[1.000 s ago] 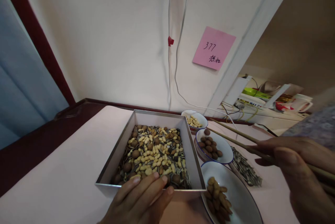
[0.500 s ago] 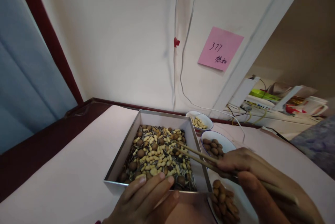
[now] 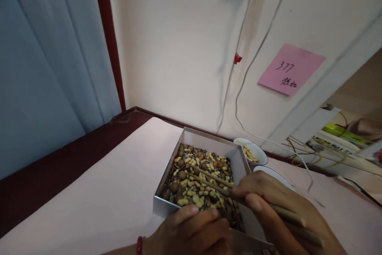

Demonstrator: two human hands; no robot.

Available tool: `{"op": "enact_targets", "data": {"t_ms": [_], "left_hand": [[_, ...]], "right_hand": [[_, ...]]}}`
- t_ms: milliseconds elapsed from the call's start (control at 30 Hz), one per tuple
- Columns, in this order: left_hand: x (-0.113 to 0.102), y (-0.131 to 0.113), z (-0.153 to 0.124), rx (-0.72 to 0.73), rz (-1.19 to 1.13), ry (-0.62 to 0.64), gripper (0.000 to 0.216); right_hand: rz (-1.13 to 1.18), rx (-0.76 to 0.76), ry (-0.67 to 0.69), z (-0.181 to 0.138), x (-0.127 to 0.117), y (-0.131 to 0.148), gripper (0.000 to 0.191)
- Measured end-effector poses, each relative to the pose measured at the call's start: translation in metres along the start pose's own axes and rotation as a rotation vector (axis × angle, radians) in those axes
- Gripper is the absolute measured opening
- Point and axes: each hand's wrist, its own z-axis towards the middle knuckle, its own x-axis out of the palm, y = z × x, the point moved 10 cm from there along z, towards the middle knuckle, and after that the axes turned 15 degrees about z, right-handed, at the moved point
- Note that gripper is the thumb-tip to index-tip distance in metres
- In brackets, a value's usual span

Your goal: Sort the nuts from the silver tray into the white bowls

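My right hand (image 3: 268,203) is closed around a pair of wooden chopsticks (image 3: 211,180), whose slightly parted tips reach down among the nuts. Below them the open square box (image 3: 168,206) holds a mix of peanuts in the shell (image 3: 195,199), round brown nuts (image 3: 174,187) and striped seeds. No nut is clearly pinched between the tips. My left hand (image 3: 193,231), with a red band at the wrist, has its fingers curled over the box's near rim. My hands hide the near right corner of the box.
Right of the box stands a bowl of peanuts (image 3: 252,154), with another white bowl (image 3: 276,175) mostly behind my right hand. A white cable (image 3: 238,115) hangs along the wall to the table. A pink note (image 3: 291,69) is stuck there. Blue curtain (image 3: 53,56) at left.
My view has swung left, so the scene sits farther right. The chopstick tips have shifted left within the box. My left hand has slid right along the near rim.
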Motion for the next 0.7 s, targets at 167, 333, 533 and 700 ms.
{"op": "enact_targets", "data": {"t_ms": [167,333,533,700], "left_hand": [[-0.007,-0.004,0.006,0.066,0.025,-0.121,0.016],[-0.003,-0.002,0.004,0.082,0.041,-0.130,0.014],[-0.005,-0.002,-0.007,0.063,0.036,-0.134,0.016],[-0.006,0.000,-0.001,0.029,0.008,-0.013,0.018]], "right_hand": [[0.031,-0.003,0.126,0.030,0.048,-0.009,0.026],[-0.014,0.010,0.131,0.036,0.058,-0.024,0.030],[-0.066,0.070,0.085,0.017,0.022,-0.031,0.029],[-0.131,0.018,0.059,0.010,0.003,-0.020,0.031]]}}
